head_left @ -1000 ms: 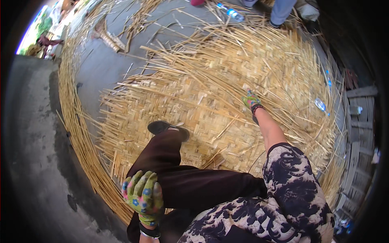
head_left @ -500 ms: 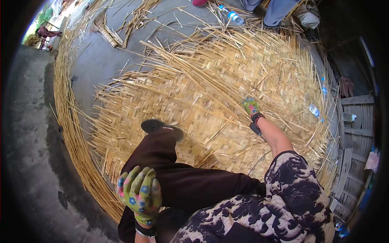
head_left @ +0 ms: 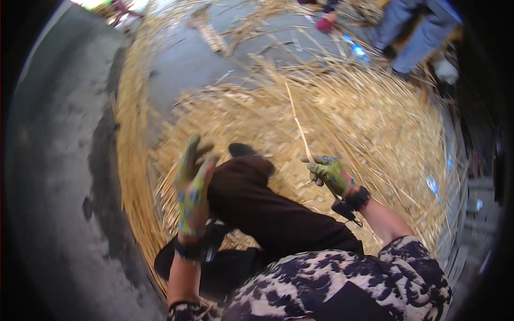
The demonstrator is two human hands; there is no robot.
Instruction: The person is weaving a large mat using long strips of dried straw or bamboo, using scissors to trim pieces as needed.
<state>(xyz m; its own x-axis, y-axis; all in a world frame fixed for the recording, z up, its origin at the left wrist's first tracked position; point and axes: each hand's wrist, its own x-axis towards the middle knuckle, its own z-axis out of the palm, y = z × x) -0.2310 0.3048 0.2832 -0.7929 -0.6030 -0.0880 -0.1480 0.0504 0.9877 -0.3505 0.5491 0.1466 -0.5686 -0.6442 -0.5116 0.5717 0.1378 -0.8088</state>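
Note:
My right hand [head_left: 327, 172], in a green flowered glove, grips a thin pale reed strip [head_left: 299, 128] that rises from its fingers over the woven mat [head_left: 385, 123]. My left hand [head_left: 194, 184], gloved alike and slightly blurred, is raised beside my dark trouser leg with fingers apart and nothing visible in it. My bent leg [head_left: 267, 208] and shoe [head_left: 240, 150] rest on the mat, whose edges bristle with loose strips.
Long loose strips [head_left: 134, 160] run along a concrete edge [head_left: 69, 150] at left. Another person's legs [head_left: 417, 29] are at upper right, by a plastic bottle [head_left: 357, 49]. A second bottle [head_left: 432, 186] lies right of the mat, near slatted wood [head_left: 471, 241]. A straw bundle [head_left: 209, 32] lies behind.
My right hand has come up from the mat toward me holding a strip. My left hand has risen and spread its fingers. The view has swung, with blur.

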